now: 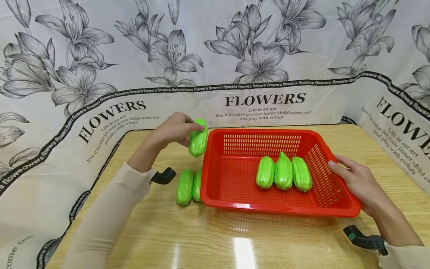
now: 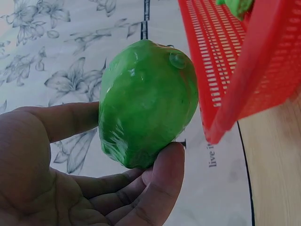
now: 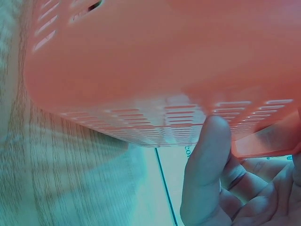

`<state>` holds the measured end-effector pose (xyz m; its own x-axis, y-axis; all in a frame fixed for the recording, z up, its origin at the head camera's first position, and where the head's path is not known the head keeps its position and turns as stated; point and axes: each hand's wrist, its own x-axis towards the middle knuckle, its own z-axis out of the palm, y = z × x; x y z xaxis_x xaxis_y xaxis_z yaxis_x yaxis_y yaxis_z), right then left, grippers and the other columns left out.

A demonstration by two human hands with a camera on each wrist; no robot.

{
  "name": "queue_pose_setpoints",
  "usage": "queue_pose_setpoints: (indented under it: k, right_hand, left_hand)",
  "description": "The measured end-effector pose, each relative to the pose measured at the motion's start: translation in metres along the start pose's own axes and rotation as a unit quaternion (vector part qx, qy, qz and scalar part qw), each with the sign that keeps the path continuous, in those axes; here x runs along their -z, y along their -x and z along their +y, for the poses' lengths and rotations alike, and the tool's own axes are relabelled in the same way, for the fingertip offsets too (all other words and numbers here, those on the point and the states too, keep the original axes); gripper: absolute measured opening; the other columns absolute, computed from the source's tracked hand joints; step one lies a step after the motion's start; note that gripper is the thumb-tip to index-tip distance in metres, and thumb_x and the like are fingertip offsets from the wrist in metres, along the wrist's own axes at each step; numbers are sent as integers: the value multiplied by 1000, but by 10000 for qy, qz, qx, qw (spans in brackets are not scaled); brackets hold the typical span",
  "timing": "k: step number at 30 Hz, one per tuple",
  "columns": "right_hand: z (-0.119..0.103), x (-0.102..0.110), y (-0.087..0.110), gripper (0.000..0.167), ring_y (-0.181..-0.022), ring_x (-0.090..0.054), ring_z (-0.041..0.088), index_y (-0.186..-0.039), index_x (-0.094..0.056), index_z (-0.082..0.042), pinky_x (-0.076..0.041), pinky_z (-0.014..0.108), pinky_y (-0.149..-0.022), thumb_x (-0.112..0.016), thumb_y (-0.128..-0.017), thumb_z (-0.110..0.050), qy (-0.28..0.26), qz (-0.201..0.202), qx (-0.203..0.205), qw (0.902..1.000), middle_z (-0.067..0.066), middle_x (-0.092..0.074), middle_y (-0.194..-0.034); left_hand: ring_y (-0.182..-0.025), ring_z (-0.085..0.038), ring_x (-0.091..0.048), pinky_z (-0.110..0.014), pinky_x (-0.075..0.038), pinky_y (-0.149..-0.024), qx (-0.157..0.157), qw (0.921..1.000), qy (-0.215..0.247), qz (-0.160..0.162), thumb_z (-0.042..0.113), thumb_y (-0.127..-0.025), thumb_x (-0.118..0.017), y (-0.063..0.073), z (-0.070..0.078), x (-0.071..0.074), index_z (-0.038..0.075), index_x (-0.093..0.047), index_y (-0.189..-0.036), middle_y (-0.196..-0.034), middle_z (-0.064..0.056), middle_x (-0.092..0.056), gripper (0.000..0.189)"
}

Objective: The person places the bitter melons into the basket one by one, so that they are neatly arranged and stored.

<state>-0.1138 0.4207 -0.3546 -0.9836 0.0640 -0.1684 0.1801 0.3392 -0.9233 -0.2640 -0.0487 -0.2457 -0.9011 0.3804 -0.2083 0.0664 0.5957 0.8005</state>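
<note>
In the head view my left hand (image 1: 177, 129) pinches a glossy green ribbed oblong fruit (image 1: 198, 139), held upright beside the back left corner of a red plastic basket (image 1: 235, 208). Thumb and fingers press on the sides of this fruit (image 2: 148, 103) in the left wrist view. My right hand (image 1: 359, 183) grips the basket's right rim, and its fingers (image 3: 207, 165) show against the slotted wall in the right wrist view. Inside the basket, three similar green fruits (image 1: 283, 172) lie side by side toward the right.
Two more green fruits (image 1: 185, 187) lie on the wooden table (image 1: 151, 231) left of the basket; its rim partly hides one. A white floral cloth (image 1: 188, 106) hangs behind and along both sides. Each wrist carries a black camera mount (image 1: 163, 175).
</note>
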Motion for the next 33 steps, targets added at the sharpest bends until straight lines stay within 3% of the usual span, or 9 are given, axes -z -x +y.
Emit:
queue_pose_setpoints:
  k: [8, 17, 23, 33]
  right_hand:
    - [1, 0, 0, 79, -86, -71, 10, -160, -13, 2, -63, 43, -71, -48, -106, -44, 98, 1, 60, 9999, -22, -63, -99]
    - [0, 0, 0, 79, -86, -71, 9, -160, -12, 2, -63, 42, -71, -48, -107, -43, 107, 1, 29, 9999, -23, -62, -98]
    - [-1, -1, 0, 78, -85, -71, 10, -160, -12, 3, -63, 42, -70, -48, -107, -42, 79, -39, 40, 10000, -22, -63, -98]
    - [0, 0, 0, 80, -86, -72, 11, -160, -13, 2, -63, 44, -72, -49, -106, -45, 54, -43, 0, 10000, -21, -63, -98]
  left_hand:
    - [-62, -20, -66, -38, -63, -72, -178, 9996, -114, -170, 31, -97, -67, -10, 19, -17, -2, -70, -112, -104, -14, -67, 36]
    - [-64, -21, -65, -40, -63, -72, -197, 9987, -189, -423, 30, -96, -70, -25, 38, -45, -1, -73, -103, -98, -14, -68, 32]
    - [-66, -23, -70, -40, -63, -69, -230, 9977, -452, -456, 29, -94, -71, -35, 41, -61, -3, -71, -94, -93, -15, -69, 31]
    - [-66, -27, -72, -41, -63, -67, -169, 9955, -693, -624, 23, -93, -71, -45, 39, -87, -5, -63, -93, -92, -17, -67, 29]
